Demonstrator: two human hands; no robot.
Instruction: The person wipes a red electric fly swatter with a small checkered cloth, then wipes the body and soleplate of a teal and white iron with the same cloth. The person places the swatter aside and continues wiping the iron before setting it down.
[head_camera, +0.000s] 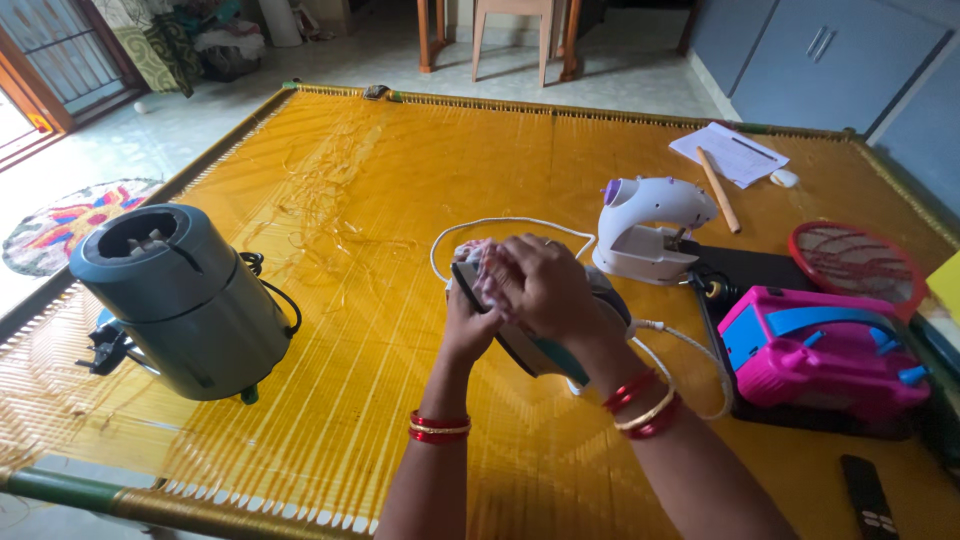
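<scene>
Both hands grip an iron (545, 345): left hand (468, 322) underneath, right hand (545, 290) pressing a cloth (482, 268) on it.

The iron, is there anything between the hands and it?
Yes, partly. The right hand presses a small patterned cloth against the iron, so the cloth lies between that palm and the iron. The left hand holds the iron from below, with nothing visible in between.
</scene>
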